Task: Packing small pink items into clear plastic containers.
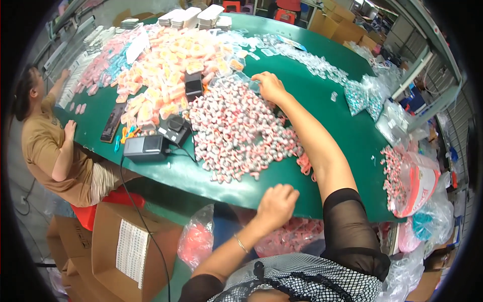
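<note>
A heap of small grey-and-pink rounded pieces [236, 131] lies on the green table in front of me. My right hand [270, 86] stretches over to the heap's far edge, its fingers bent onto a clear plastic case [254, 85] there. Close to the table's near edge, my left hand [276, 204] is held up with its fingers curled in; whether something small sits in them is hidden. Behind and left of the heap spreads a big pile of clear cases with orange-and-pink contents [166, 65]. A few pink-red pieces [305, 164] lie beside my right forearm.
A black power bank [144, 148] with a cable, a dark boxy device [175, 130] and a phone [113, 122] lie left of the heap. A co-worker [60, 146] sits at left. Bags of teal pieces [356, 98] stand at right. An open carton [113, 251] is below the table.
</note>
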{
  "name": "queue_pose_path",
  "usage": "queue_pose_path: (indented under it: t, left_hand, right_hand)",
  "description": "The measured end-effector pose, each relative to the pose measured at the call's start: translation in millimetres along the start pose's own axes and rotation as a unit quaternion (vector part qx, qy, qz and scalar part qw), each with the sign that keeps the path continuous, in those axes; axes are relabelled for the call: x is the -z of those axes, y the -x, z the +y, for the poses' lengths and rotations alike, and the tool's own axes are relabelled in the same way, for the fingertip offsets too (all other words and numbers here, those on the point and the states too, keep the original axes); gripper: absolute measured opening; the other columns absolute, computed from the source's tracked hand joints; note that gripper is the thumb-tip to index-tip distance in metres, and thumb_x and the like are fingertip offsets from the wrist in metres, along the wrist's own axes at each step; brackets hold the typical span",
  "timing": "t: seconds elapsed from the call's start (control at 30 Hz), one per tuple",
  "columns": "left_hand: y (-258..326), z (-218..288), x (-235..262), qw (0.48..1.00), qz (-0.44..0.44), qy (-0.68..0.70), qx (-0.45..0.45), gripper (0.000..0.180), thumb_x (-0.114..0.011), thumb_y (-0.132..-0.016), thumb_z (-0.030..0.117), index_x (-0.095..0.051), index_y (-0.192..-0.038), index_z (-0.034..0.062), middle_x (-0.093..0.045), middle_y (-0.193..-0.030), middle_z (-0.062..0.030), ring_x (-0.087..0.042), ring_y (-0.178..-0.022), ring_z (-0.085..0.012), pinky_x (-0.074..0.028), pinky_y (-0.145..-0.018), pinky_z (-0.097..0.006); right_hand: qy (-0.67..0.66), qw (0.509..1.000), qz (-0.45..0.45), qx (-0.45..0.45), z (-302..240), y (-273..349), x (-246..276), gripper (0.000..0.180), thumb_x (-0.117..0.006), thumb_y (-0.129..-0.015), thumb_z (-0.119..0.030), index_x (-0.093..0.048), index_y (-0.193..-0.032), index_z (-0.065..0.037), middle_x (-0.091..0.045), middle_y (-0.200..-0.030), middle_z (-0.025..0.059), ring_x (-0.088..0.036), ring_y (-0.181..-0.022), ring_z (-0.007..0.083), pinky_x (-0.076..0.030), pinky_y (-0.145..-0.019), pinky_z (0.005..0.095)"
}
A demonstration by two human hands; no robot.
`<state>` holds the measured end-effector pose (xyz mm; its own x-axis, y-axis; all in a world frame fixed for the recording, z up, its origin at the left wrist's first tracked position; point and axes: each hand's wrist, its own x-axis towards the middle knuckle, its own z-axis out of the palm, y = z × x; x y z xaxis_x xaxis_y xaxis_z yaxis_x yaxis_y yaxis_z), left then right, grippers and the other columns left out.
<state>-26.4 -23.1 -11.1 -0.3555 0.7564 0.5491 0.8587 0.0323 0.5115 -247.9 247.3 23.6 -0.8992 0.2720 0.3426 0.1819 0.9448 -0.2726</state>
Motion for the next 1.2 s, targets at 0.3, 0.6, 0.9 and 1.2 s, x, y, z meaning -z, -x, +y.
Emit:
queue_pose_path:
  t: [0.3,0.6,0.9,1.2]
  left_hand:
    - [-7,1,1,1.0,-0.016,0.017,0.019,0.02,-0.068,-0.079,0.014,-0.067,-0.099,0.008,-0.057,-0.09,-0.0033,-0.057,-0.079,-0.0201,-0.043,-0.065,-0.034]
    - [-8,-1,-1,1.0,-0.004,0.02,0.017,0.019,-0.069,-0.079,0.013,-0.065,-0.097,0.0081,-0.057,-0.089,-0.003,-0.056,-0.078,-0.0204,-0.043,-0.065,-0.035]
    - [-6,1,-1,1.0,-0.002,0.008,0.016,0.018,-0.069,-0.08,0.014,-0.065,-0.097,0.0079,-0.057,-0.088,-0.0033,-0.056,-0.077,-0.0207,-0.043,-0.063,-0.035]
    - [-4,2,-3,1.0,0.001,0.016,0.02,0.021,-0.067,-0.077,0.014,-0.066,-0.097,0.007,-0.056,-0.088,-0.0032,-0.056,-0.077,-0.0196,-0.043,-0.063,-0.033]
  right_hand:
    - [-0.07,0.979,-0.156,-0.114,12,-83,-32,0.032,-0.07,-0.08,-0.019,-0.072,-0.109,-0.004,-0.072,-0.1,0.0175,-0.069,-0.088,0.031,-0.054,-0.079,0.0408]
    - [-0.339,0.913,-0.092,-0.209,29,-43,2,0.009,-0.062,-0.08,-0.004,-0.07,-0.083,-0.005,-0.065,-0.068,0.0039,-0.059,-0.053,0.012,-0.044,-0.046,0.0293]
    - [-0.355,0.91,-0.09,-0.196,29,-48,9,0.017,-0.065,-0.082,-0.02,-0.072,-0.089,-0.006,-0.066,-0.074,0.0039,-0.057,-0.059,0.0123,-0.043,-0.05,0.0287]
    - [-0.353,0.881,-0.248,-0.195,9,-91,-6,0.033,-0.078,-0.076,-0.033,-0.068,-0.094,-0.006,-0.061,-0.087,0.0011,-0.055,-0.078,0.0104,-0.042,-0.064,0.0279]
